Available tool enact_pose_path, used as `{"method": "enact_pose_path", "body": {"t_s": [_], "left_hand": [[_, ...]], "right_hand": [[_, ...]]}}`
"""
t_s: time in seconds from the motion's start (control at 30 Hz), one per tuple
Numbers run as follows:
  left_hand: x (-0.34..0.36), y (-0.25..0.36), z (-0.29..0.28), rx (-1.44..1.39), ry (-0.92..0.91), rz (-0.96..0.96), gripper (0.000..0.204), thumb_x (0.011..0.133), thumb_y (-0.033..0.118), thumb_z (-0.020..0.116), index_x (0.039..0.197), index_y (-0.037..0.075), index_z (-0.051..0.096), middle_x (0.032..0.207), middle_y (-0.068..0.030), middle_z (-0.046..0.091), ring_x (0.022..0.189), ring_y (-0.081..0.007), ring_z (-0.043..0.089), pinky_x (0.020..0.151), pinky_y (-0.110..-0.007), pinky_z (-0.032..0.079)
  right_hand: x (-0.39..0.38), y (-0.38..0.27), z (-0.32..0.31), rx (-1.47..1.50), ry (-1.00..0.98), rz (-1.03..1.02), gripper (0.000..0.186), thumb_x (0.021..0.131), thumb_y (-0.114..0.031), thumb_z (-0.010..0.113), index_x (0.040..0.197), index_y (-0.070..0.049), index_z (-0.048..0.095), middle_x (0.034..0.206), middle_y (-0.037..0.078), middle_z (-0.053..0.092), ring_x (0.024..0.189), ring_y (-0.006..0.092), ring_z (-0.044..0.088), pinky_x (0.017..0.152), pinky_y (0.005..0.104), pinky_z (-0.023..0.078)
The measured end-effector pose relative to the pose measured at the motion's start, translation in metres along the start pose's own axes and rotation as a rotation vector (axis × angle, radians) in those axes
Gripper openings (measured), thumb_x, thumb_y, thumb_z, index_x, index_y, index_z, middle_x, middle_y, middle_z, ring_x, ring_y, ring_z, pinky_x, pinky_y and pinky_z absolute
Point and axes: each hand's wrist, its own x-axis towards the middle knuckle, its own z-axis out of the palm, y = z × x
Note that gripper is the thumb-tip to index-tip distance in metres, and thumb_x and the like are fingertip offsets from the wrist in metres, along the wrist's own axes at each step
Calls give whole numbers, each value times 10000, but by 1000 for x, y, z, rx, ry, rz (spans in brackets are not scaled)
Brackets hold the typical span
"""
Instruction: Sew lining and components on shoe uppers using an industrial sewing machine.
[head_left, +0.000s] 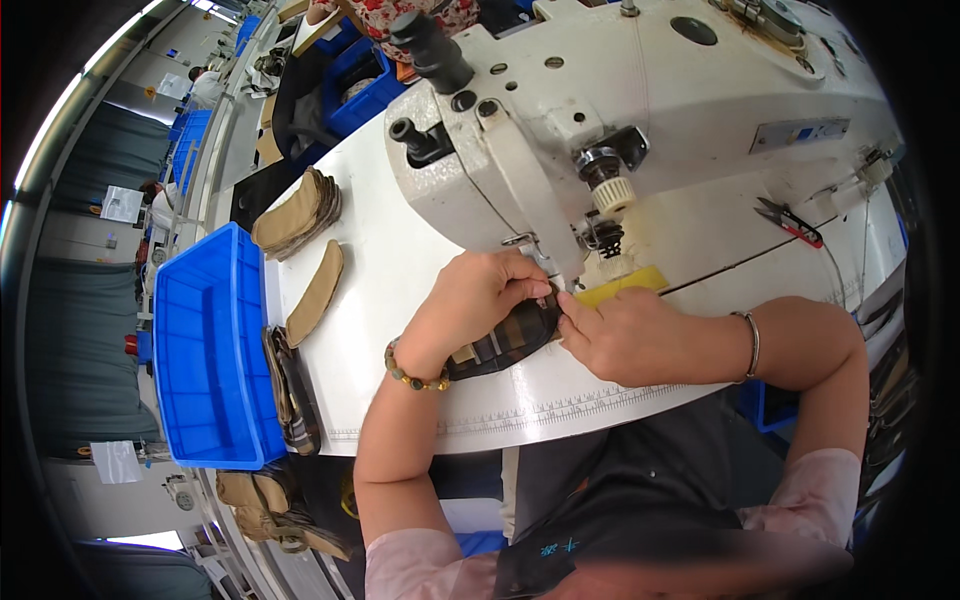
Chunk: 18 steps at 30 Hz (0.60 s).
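A dark plaid fabric piece (503,345) with tan and brown bands lies under the head of a white sewing machine (560,110). My left hand (478,300) pinches its upper edge between thumb and fingertips, close beside the needle area. From the other side, my right hand (632,340) has its thumb and forefinger closed at the right edge of the same piece, almost touching my left fingertips. The needle and the exact seam are hidden by my fingers and the machine. A yellow strip (625,287) sits just behind my right hand on the machine bed.
A stack of tan curved pieces (298,215) and a single tan piece (317,293) lie on the white table (400,405) at left. Folded plaid pieces (290,395) rest by a blue bin (215,350). Red-handled thread snips (790,222) lie at right. Tan bundles (275,510) are lower left.
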Motion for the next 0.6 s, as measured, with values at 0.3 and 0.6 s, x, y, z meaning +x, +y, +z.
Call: {"method": "enact_pose_path", "body": {"t_s": [0.3,0.6], "left_hand": [[2,-4,2,-47,20,-5,130,896,161,701,948,51,748,869,-117,719,824,-281,683,765,-337,521],[4,-9,1,-236,-20,-53,170,904,190,720,963,33,743,825,-115,707,765,-243,658,751,-322,512]], "right_hand": [[4,14,0,61,34,-93,97,684,-122,647,697,-49,584,666,85,589,473,157,569,398,306,442],[11,11,7,-154,265,-91,171,686,-137,652,810,-19,653,608,2,513,508,112,544,440,245,409]]}}
